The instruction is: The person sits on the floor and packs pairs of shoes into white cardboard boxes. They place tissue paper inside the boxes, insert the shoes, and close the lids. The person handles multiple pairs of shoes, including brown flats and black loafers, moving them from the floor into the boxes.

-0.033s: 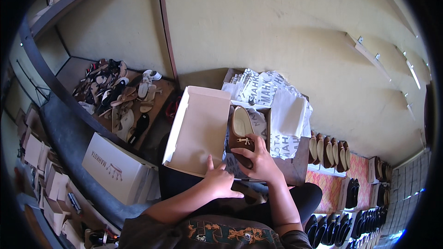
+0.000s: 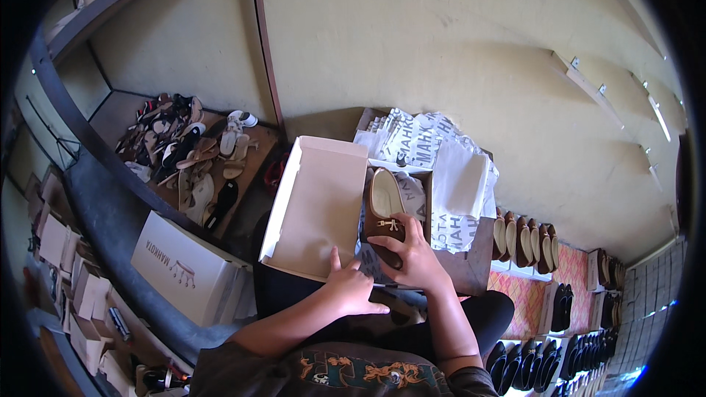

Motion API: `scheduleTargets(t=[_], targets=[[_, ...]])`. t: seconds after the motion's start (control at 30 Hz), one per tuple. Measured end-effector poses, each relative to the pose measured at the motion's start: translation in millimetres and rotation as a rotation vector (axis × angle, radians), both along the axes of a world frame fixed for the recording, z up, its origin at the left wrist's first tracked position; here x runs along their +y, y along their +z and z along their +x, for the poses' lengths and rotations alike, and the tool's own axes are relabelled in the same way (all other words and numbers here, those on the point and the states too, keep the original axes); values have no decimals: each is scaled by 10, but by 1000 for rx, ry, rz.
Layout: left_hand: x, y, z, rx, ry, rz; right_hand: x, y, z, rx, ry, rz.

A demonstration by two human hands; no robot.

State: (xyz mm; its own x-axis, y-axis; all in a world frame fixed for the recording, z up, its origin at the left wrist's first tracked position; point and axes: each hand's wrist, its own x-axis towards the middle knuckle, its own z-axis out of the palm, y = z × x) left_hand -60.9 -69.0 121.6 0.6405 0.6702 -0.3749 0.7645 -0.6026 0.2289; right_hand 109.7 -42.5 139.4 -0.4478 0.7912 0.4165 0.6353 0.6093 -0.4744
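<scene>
Beige wall [image 2: 412,44] is standing at twelve o'clock, and, nothing changing, a brown shoe [image 2: 385,209] is staying gripped in the right hand [image 2: 413,257] over a box [image 2: 415,170], empty left hand [image 2: 348,288] splaying at the shoe's seven o'clock.

Toe of brown shoe [image 2: 384,206] partly hid. behind R hand [image 2: 413,256]; R palm n/v. Can't tell if L hand's [image 2: 347,288] index touches box lid [image 2: 320,198]. Brownish item [image 2: 401,312] below hands mostly blocked, kind unclear. Table [image 2: 474,268] largely covered by wrapping paper [image 2: 419,140]. Sandal heap [image 2: 165,132] overlaps, many pcs only part vis. Shirt [image 2: 279,367] cut by btm edge. Black shoes [image 2: 507,367], lower R, also cut off.
</scene>
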Motion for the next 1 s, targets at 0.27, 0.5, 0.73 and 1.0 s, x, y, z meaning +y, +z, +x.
scheduleTargets(t=[0.27, 0.5, 0.73, 1.0], targets=[[-25, -32, 16, 23, -15, 10, -90, -298, -84, -113, -32, -19], [-37, -122, 23, 41, -13, 73, -5, -457, -112, -154, -13, -99], [-52, -183, 16, -7, 5, 78, 99, -436, -224, -86, -64, -134], [-5, -110, 12, -49, 25, -9, 158, -476, -331, -107, -168, -208]])
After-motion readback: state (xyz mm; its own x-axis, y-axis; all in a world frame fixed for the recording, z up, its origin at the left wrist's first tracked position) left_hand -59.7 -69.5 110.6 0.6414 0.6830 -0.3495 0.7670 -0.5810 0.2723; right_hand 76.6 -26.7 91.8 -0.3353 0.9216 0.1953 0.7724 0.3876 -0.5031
